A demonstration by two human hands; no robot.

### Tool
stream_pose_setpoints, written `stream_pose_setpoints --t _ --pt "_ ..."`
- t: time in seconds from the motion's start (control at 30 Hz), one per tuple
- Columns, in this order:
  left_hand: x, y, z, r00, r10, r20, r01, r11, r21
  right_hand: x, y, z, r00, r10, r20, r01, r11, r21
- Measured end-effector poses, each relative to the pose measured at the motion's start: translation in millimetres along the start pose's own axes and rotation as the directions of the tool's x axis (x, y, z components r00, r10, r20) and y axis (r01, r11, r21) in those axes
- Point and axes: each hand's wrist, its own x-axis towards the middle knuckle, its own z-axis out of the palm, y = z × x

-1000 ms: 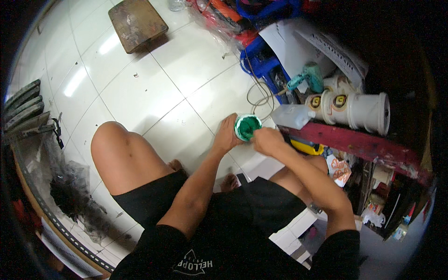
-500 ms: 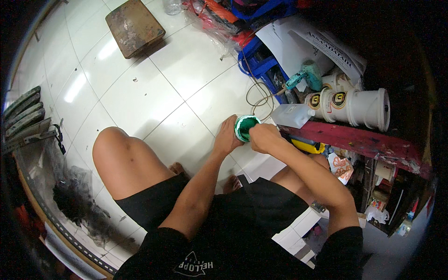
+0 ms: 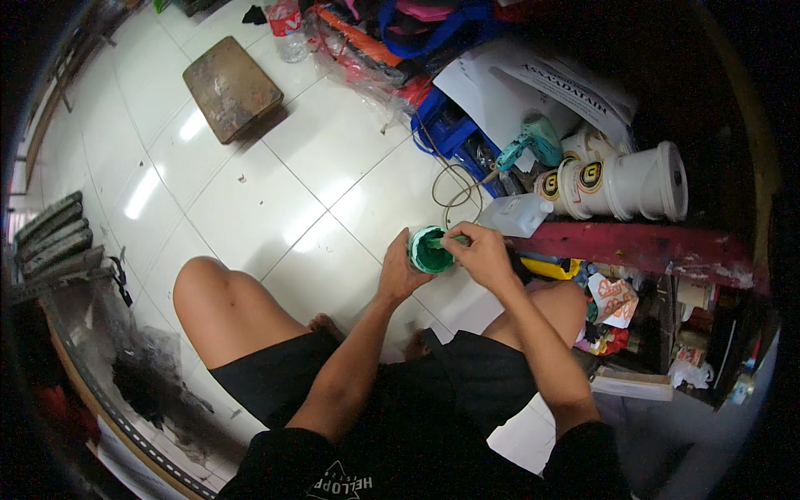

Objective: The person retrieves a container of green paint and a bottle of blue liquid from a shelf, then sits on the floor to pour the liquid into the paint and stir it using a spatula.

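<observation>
White floor tiles (image 3: pixel 283 192) are spreading out ahead of you, and a worn brown stool (image 3: pixel 233 87) is standing on them toward the upper left. Near it, a clear plastic bottle (image 3: pixel 292 43) is standing beside bagged items. Along your right side, a dark red plank (image 3: pixel 633 248) is running below a row of white tubs (image 3: pixel 633 185), with a translucent jug (image 3: pixel 510 215) lying near its left end and a teal blower (image 3: pixel 540 142) resting beyond.

Between your hands, in front of your body, you are holding a small round container (image 3: pixel 413 252) of green paint (image 3: pixel 427 260). Your left hand (image 3: pixel 400 271) is gripping it around its left side. Your right hand (image 3: pixel 485 257) is pinching a green-coated stick (image 3: pixel 438 243) between thumb and fingers, and the stick's far end is reaching into the container's mouth.
</observation>
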Motion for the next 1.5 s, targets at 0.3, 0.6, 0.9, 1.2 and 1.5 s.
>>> stream_pose_setpoints --t 0.3,0.6,0.9,1.2,1.5 --pt "7 -8 2 0.997 0.077 -0.007 -0.077 0.997 0.006 1 26 36 0.961 -0.028 -0.273 0.077 0.982 0.171" --pt "6 -2 11 0.995 0.074 -0.061 -0.071 0.995 0.064 13 50 40 0.958 -0.271 -0.098 0.275 0.961 0.026" --pt "7 26 3 0.999 0.048 0.0 -0.048 0.997 0.068 38 64 0 0.866 -0.424 0.267 0.48 0.854 -0.202" --pt "-1 20 1 0.998 -0.055 -0.038 0.056 0.998 0.031 36 16 -1 0.96 -0.28 -0.005 0.277 0.952 -0.128" --pt "3 4 8 0.984 0.116 -0.136 -0.111 0.993 0.04 14 36 31 0.979 -0.013 -0.206 0.073 0.956 0.285"
